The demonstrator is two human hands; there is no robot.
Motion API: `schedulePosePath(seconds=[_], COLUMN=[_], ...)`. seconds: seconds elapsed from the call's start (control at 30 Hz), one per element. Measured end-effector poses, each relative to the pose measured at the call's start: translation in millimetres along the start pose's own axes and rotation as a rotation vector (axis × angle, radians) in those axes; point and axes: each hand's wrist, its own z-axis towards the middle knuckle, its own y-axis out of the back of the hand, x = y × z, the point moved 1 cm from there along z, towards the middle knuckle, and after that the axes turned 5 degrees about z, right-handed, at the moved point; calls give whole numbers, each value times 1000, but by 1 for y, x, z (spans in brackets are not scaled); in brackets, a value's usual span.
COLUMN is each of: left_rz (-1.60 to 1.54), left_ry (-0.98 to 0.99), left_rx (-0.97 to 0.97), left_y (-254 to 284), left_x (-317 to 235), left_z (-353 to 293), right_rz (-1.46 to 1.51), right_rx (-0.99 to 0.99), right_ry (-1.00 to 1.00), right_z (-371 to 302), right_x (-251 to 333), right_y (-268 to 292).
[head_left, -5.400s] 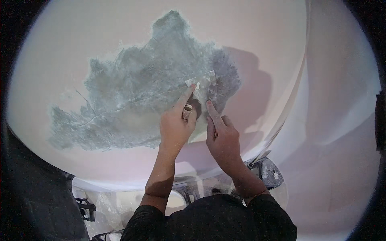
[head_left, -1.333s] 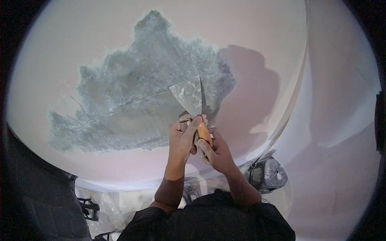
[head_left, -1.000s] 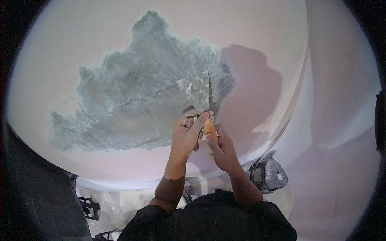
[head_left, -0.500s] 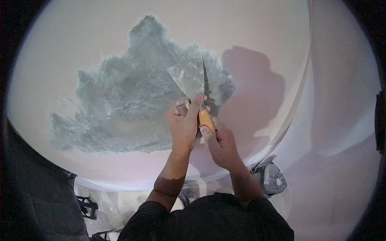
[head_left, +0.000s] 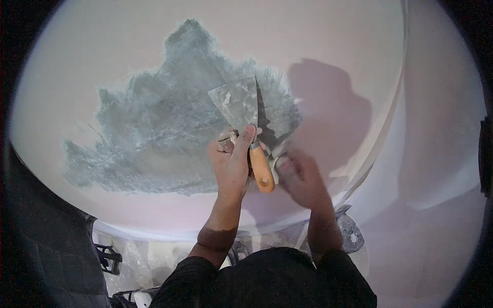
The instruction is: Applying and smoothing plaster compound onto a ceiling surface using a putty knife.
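Across a pale pinkish wall (head_left: pixel 123 36) spreads a ragged grey-green patch (head_left: pixel 159 113). The left hand (head_left: pixel 232 167) reaches upward, its grip clamped on a putty knife (head_left: pixel 239 102) over the patch: whitish-smeared triangular metal blade, orange wooden handle (head_left: pixel 263 172). The right hand (head_left: pixel 302 175) is blurred beside the handle; I cannot tell its grip's state. A round-rimmed item (head_left: pixel 225 143) at the left hand is unclear.

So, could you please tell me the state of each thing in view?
Putty knife: blade smeared, wooden handle downward in the picture.
Left hand: closed on the putty knife, thumb near the blade's base.
Right hand: blurred; its grip is unclear.
Rounded object: smeared, partly hidden.
Grey patch: ragged-edged, crossed by a thin line.
Pale surface: partly in shadow.
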Motion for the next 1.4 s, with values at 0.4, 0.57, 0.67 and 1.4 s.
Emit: schedulePosePath(seconds=[0.4, 0.57, 0.67, 1.4], left_rz=[-45, 70, 148, 111], left_ry=[90, 125, 254, 133], left_rx=[108, 208, 258, 353], left_y=[4, -4, 1, 9], left_x=[20, 2, 2, 4], left_z=[-46, -55, -47, -33], right_rz=[-165, -151, -299, -420], right_rx=[-171, -116, -184, -298], right_ry=[260, 225, 324, 320], right_z=[76, 95, 98, 102], right_x=[36, 36, 40, 56], right_y=[-19, -24, -25, -36])
